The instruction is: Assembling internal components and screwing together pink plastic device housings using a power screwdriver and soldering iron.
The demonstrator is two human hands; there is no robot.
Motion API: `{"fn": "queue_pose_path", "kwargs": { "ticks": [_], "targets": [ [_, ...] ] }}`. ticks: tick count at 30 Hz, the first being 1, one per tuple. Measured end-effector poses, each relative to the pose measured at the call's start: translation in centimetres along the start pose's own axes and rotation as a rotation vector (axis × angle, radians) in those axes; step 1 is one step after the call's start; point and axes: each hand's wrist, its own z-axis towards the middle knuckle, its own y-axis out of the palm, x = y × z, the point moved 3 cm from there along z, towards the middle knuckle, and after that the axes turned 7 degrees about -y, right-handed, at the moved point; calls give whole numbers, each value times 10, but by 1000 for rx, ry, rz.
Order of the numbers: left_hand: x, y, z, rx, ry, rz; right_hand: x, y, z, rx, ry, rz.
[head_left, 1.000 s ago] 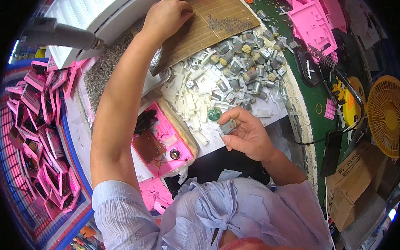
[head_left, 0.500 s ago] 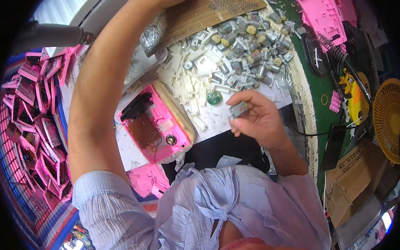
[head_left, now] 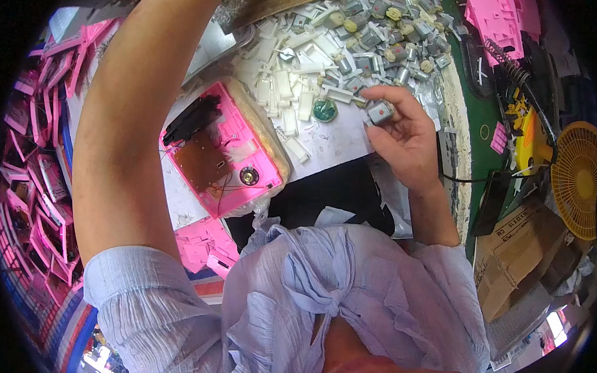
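My right hand (head_left: 410,139) pinches a small grey motor (head_left: 380,112) between thumb and fingers, above the table's right part. My left arm (head_left: 133,108) reaches up past the top edge, so its hand is out of sight. Between my arms an open pink plastic housing (head_left: 262,198) rests tilted on a padded block (head_left: 278,136). Inside it are a brown board (head_left: 201,162), a black part (head_left: 190,118), thin wires and a round metal-centred piece (head_left: 249,176). A small green coil (head_left: 325,110) lies left of my right hand.
Beyond lie heaps of grey motors (head_left: 398,52) and white plastic parts (head_left: 285,84), with a cardboard sheet (head_left: 292,3) behind. Many pink housings (head_left: 51,204) fill a basket at left. At right stand a yellow fan (head_left: 578,180), a cardboard box (head_left: 520,253) and a spring-necked black cable (head_left: 510,62).
The view has shifted slightly. My right hand has moved up and a little right with the motor, nearer the heap. My left hand, partly seen at the top before, has left the picture.
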Motion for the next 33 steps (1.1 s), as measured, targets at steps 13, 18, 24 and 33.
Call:
{"fn": "queue_pose_path", "kwargs": {
  "ticks": [13,18,24,33],
  "targets": [
    [-30,3,-15,233,-155,-366,0,4,13,-165,9,-574],
    [-25,-7,-14,181,-135,-380,7,11,15,-198,29,-508],
    [-12,-11,-11,10,-80,-289,1,12,18,-270,-28,-622],
    [12,1,-4,96,-62,-327,-2,11,15,-297,-84,-586]
  ]
}}
